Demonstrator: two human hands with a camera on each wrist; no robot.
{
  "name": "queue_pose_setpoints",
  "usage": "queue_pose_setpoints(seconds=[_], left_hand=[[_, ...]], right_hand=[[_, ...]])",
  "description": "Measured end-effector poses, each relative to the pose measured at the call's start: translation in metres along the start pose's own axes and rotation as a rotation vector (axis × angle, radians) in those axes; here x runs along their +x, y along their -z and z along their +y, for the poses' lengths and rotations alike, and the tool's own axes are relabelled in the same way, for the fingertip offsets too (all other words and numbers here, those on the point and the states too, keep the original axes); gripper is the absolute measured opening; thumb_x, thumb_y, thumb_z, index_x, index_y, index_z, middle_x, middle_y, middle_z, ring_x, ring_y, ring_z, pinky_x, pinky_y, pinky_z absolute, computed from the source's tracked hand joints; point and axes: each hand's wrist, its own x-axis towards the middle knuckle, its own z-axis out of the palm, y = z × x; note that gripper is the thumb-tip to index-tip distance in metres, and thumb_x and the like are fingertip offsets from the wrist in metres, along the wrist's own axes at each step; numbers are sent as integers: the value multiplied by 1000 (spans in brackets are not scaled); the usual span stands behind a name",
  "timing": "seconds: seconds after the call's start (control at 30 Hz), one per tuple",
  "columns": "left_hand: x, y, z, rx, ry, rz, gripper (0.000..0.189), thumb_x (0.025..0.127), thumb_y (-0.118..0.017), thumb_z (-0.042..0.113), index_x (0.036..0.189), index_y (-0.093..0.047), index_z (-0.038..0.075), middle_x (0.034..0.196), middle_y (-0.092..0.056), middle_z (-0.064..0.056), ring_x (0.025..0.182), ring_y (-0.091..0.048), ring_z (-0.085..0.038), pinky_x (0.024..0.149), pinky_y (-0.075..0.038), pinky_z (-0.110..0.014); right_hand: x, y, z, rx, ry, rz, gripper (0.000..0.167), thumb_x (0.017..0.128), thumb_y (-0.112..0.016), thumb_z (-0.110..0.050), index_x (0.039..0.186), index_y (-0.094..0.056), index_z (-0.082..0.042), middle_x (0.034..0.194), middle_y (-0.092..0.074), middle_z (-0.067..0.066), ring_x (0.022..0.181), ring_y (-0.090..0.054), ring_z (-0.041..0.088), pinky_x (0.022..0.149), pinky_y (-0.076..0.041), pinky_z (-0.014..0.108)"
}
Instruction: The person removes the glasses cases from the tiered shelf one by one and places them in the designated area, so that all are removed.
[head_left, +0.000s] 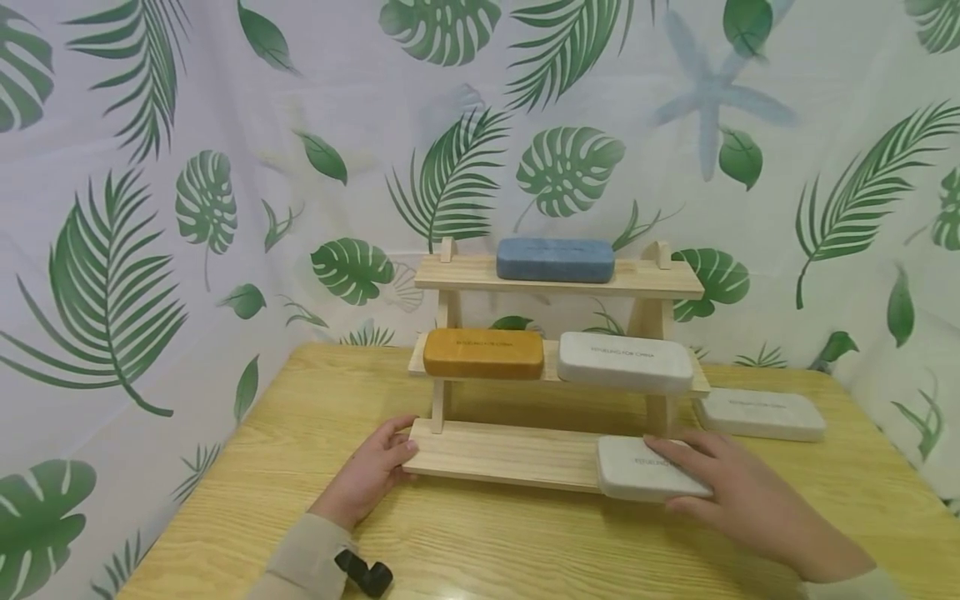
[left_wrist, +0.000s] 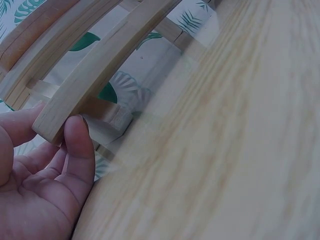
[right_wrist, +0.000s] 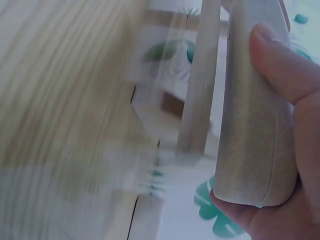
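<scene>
A three-tier wooden display shelf (head_left: 510, 454) stands on the table. My left hand (head_left: 377, 461) pinches the left end of its lowest board (left_wrist: 100, 70), thumb on one face and fingers on the other. At the right end of that board my right hand (head_left: 723, 483) holds a white hard case (head_left: 637, 468), shaped like a glasses case. In the right wrist view the thumb lies along the held case (right_wrist: 255, 115), and a narrow gap shows between case and board. The middle tier bears an orange case (head_left: 483, 353) and another white case (head_left: 625, 362); a blue case (head_left: 555, 260) sits on top.
Behind the shelf's right side, one more white case (head_left: 761, 414) lies on the wood-grain table (head_left: 525, 550). A white backdrop (head_left: 315, 67) with green leaf prints encloses the back and sides. A black device (head_left: 363, 573) is strapped at my left cuff.
</scene>
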Motion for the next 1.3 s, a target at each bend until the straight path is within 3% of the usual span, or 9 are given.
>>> queue_pose_setpoints(seconds=[0.17, 0.3, 0.53, 1.1, 1.3], left_hand=[[-1, 0, -2, -1, 3, 10, 58, 108, -53, 18, 158, -27, 8, 133, -49, -21, 103, -60, -22, 82, -52, -35], [-1, 0, -2, -1, 3, 10, 58, 108, -53, 18, 159, -26, 8, 132, -50, -21, 102, -60, -22, 81, -52, -35], [-1, -1, 2, 5, 7, 11, 57, 108, -52, 17, 158, -27, 8, 131, -46, -20, 99, -56, -21, 83, -52, -36], [-1, 0, 2, 19, 5, 18, 56, 108, -52, 19, 158, -28, 9, 130, -46, -19, 101, -56, -22, 85, -52, -37], [-1, 0, 0, 19, -3, 16, 56, 108, -52, 19, 158, -28, 9, 129, -47, -19, 100, -56, -21, 84, -52, -36]], right_hand=[[-9, 8, 14, -18, -12, 11, 74, 81, -82, -48, 148, -54, -33, 131, -57, 1, 115, -55, 27, 86, -51, 53], [-16, 17, 26, 3, -67, -24, 74, 83, -81, -47, 150, -52, -33, 136, -55, 10, 118, -53, 35, 85, -50, 58], [-31, 26, 49, 1, -120, -27, 78, 84, -82, -42, 153, -47, -33, 137, -54, 12, 119, -49, 38, 83, -47, 59], [-63, 27, 104, -40, -140, 9, 83, 81, -86, -25, 154, -47, -24, 134, -52, 19, 116, -45, 47, 88, -32, 64], [-67, 20, 117, -95, -181, -60, 84, 81, -86, -30, 154, -46, -24, 133, -54, 21, 114, -47, 48, 87, -36, 65]])
